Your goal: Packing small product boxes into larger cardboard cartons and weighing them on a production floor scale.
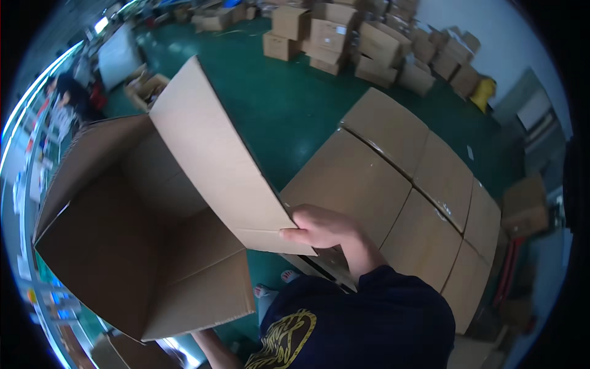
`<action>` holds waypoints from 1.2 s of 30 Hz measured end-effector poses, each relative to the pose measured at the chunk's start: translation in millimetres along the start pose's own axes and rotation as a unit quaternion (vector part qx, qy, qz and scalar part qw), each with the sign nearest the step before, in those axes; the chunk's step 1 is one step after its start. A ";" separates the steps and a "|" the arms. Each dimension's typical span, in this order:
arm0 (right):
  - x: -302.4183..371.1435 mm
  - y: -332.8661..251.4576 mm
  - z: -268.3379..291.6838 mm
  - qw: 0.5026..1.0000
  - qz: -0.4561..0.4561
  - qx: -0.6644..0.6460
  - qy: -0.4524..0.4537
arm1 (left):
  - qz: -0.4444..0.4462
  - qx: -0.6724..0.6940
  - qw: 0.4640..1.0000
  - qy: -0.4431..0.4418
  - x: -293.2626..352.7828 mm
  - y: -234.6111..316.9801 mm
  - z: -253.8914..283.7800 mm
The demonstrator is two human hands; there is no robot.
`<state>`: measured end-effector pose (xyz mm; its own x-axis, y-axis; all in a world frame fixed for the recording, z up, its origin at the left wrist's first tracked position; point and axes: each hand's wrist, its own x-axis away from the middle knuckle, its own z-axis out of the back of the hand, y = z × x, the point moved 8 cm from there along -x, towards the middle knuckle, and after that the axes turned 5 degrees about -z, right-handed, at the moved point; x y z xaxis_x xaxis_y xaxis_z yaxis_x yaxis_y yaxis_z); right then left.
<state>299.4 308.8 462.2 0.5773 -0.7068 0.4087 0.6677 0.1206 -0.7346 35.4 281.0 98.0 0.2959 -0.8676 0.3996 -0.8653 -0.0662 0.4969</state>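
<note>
A large open cardboard box (203,264) is tipped on its side at the left, its hollow inside facing me. My right hand (322,226) is closed on the lower right corner of its raised flap (215,160), thumb on the near face and fingers behind. My left forearm (215,352) reaches up beneath the box's lower edge. The left hand itself is hidden behind the cardboard, so its fingers do not show.
To my right stands a block of closed, taped cartons (350,172). More cartons (332,31) are piled along the far wall, near a yellow bag (483,93). Another person (77,95) is by the shelves at far left. Green floor (276,123) lies between.
</note>
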 end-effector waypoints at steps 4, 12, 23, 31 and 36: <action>25.3 -9.2 43.9 0.997 0.028 -0.039 0.068 | 0.041 -0.047 0.997 -0.041 -39.2 -15.9 -89.4; -0.5 -85.2 13.6 0.977 0.035 -0.016 0.208 | 0.054 -0.114 0.988 -0.088 -103.8 65.7 -152.2; 53.5 -8.3 3.8 0.947 -0.002 -0.053 0.318 | 0.064 -0.176 0.975 -0.118 -102.5 -20.5 -211.0; 126.5 2.4 37.0 0.886 0.037 -0.067 0.458 | 0.154 -0.235 0.933 -0.225 -19.6 -137.0 -309.7; 189.5 19.9 57.7 0.811 0.062 -0.061 0.578 | 0.141 -0.242 0.928 -0.245 16.2 -159.7 -343.3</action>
<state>449.2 217.5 556.3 -0.2377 -0.8842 -0.4022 0.5453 0.2212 -0.8086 317.3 446.7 289.6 -0.2369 -0.9444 0.2279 -0.5617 0.3246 0.7611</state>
